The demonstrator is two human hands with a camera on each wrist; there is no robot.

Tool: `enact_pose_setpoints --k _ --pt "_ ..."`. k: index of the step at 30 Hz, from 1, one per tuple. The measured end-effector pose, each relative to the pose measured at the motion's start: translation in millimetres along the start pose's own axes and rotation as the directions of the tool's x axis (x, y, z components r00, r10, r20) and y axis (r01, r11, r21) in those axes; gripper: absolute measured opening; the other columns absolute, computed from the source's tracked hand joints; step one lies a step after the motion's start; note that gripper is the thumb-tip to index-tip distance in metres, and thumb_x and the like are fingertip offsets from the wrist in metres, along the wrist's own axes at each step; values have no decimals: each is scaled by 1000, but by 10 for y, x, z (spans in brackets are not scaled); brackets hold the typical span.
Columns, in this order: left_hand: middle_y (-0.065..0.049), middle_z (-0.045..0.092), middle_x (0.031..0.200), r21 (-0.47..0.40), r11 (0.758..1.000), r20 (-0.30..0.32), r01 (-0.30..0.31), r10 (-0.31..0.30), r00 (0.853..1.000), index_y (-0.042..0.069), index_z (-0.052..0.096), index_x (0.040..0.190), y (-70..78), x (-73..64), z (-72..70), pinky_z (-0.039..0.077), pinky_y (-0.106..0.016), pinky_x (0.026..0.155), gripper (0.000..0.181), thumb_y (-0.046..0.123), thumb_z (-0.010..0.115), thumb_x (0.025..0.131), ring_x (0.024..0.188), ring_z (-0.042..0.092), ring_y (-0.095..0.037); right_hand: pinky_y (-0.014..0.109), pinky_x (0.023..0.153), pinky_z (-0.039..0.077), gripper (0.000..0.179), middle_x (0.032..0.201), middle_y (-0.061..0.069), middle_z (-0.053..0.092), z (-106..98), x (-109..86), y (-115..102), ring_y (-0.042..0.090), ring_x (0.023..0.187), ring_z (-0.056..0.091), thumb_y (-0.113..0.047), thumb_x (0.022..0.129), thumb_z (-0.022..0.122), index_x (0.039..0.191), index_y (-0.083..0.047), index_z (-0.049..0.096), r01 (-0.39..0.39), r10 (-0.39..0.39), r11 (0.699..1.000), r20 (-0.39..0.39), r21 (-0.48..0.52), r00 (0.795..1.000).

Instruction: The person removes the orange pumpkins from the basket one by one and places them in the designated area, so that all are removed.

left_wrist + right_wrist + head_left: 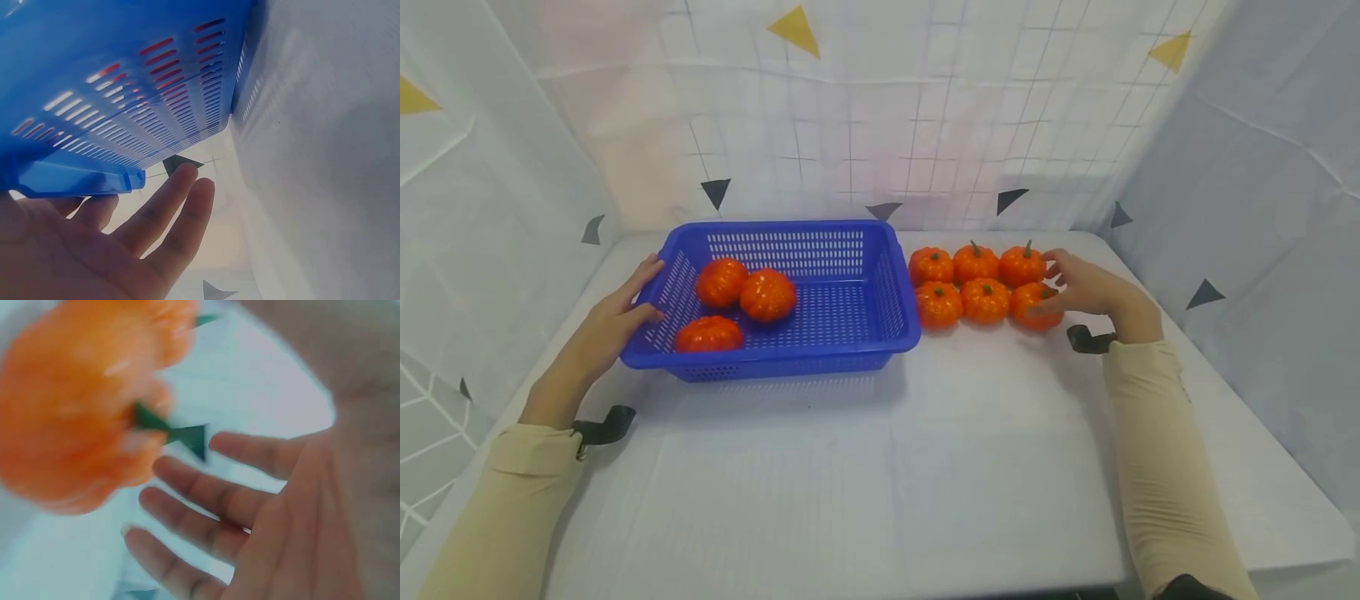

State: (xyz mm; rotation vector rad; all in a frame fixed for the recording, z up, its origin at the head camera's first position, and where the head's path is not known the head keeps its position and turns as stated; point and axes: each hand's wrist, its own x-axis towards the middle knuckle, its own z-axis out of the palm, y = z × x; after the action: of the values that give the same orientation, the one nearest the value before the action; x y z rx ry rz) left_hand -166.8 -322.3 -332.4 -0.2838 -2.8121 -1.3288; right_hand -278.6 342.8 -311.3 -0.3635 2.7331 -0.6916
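A blue slotted plastic basket point(805, 360) stands on the table, holding three small orange pumpkins, one point(767, 295) in the middle of the group. My left hand point(602, 327) rests at its left rim, fingertips and thumb touching the edge. In the left wrist view, two straight fingers point(187, 225) extend past the basket wall. To the basket's right, several more pumpkins point(985, 301) with green stems sit in two rows. Around the right end of those rows my right hand point(1093, 287) spreads its fingers, beside the rear pumpkin point(1021, 267) and partly over the front one point(1033, 306). The right wrist view shows a gap between fingers and pumpkin.
A white cloth covers the table point(850, 483). Pale fabric walls point(865, 125) with dark and yellow triangles enclose its back and sides. Black wrist-camera mounts point(606, 425) sit at both wrists.
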Motion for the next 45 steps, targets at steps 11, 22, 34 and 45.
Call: enact_pose_setpoints --k 11,22,34,45 --pt "-6 0 174 -17 1000 0 -24 24 1000 19 12 169 -30 38 43 6 -75 116 70 16 42 106 156 0 -43 64 104 43 83 143 25 50 -63 -231 -922 43 128 47 -30 91 81 155 1 37 222 -245 966 -192 -134 950" --pt "-3 0 174 -11 1000 1 4 -4 1000 22 11 169 9 23 35 7 -76 115 71 16 42 105 156 1 -44 49 101 49 55 137 7 59 66 -98 -2105 27 126 51 -31 94 77 141 -9 58 464 -505 858 -191 -222 842" --pt "-2 0 174 -10 1000 -6 9 -9 1000 22 12 169 -9 62 12 5 -74 116 70 17 41 106 156 0 -42 38 97 51 50 133 7 58 307 281 -2956 24 120 54 -36 96 73 138 -12 59 515 -581 773 -89 -371 809" --pt "-9 2 174 25 999 -5 -35 35 999 17 13 169 -47 17 -13 3 -74 117 70 12 42 105 155 2 -45 33 95 52 50 129 5 59 619 670 -3297 21 116 55 -36 97 71 139 -14 58 526 -554 769 31 -363 832"
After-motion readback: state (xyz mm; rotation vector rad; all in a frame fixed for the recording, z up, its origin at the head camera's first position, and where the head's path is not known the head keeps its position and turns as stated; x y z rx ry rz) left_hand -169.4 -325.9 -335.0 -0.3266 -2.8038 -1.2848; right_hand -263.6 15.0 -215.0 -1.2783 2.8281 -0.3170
